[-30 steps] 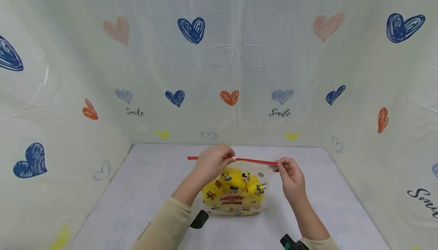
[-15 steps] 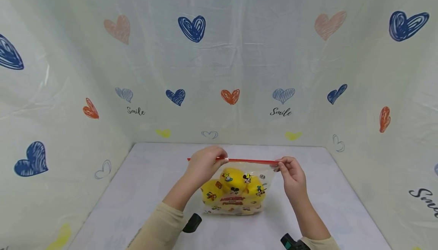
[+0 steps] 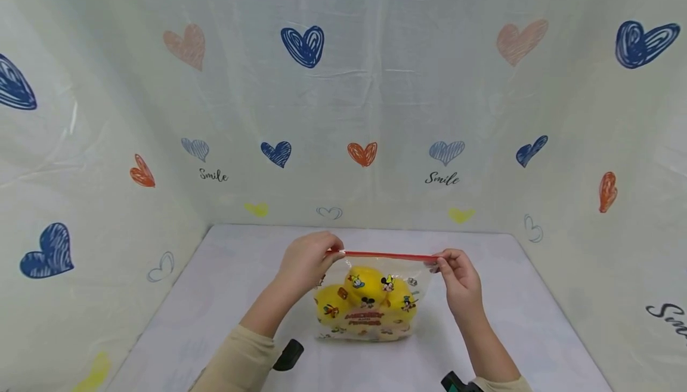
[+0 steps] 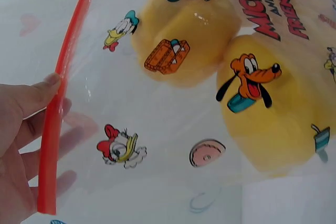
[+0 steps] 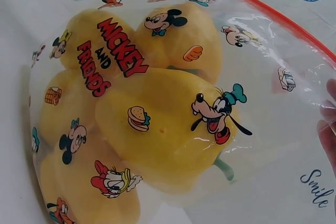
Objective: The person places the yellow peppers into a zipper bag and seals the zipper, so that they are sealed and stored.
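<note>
A clear zip bag [image 3: 365, 332] with cartoon prints stands on the table, holding several yellow bell peppers [image 5: 163, 140]; a green stem shows in the right wrist view. Along its top runs a red zip strip [image 3: 392, 255]. My left hand [image 3: 307, 262] pinches this strip near its left end, thumb on the near side and fingers behind in the left wrist view. At the opposite top corner, my right hand [image 3: 463, 281] pinches the strip's right end between thumb and fingers. The strip is stretched nearly straight between the hands, above the peppers.
The white table [image 3: 214, 296] carries the bag near its middle. Pale sheeting [image 3: 370, 99] printed with hearts and "Smile" rises behind and at both sides. A black wrist camera [image 3: 288, 355] sits at the left sleeve, another black device [image 3: 456, 382] at the right.
My left hand has slid leftward along the red zip strip, moving farther from the right hand. The right hand stays at its corner, and the bag has hardly moved.
</note>
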The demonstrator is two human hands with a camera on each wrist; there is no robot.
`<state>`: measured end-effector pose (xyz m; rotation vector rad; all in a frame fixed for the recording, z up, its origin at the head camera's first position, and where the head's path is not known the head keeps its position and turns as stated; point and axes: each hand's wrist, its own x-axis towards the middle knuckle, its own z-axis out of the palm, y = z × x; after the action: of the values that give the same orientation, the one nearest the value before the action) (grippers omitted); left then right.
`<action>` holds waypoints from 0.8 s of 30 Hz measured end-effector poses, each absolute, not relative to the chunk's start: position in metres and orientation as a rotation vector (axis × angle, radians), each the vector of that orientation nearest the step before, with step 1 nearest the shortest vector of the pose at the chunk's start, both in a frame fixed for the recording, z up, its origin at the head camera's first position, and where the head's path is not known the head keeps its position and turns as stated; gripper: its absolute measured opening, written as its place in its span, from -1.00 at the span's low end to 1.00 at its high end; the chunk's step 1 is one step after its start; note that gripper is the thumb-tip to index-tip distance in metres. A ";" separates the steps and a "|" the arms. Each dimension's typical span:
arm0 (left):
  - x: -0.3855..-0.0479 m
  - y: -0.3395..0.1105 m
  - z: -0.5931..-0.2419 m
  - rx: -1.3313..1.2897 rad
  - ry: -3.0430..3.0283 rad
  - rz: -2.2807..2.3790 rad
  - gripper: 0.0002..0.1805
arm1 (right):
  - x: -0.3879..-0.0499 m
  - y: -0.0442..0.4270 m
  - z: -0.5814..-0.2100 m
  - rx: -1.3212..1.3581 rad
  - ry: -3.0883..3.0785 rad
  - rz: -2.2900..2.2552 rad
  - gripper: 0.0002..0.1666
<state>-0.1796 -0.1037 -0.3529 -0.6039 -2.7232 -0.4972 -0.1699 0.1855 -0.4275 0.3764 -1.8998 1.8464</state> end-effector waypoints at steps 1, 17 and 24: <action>-0.179 -0.105 -0.353 -0.598 -2.721 -0.496 -0.88 | -0.170 0.186 -0.428 0.374 -1.903 1.847 -0.89; -0.177 -0.124 -0.358 -0.551 -2.669 -0.514 -0.89 | -0.170 0.187 -0.428 0.365 -1.883 1.864 -0.88; -0.177 -0.130 -0.361 -0.537 -2.642 -0.549 -0.89 | -0.171 0.187 -0.427 0.377 -1.851 1.885 -0.88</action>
<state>-0.1769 -0.1304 -0.3605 -0.5373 -2.6420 -0.5487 -0.1705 0.1869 -0.4271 0.3766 -1.8508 1.8854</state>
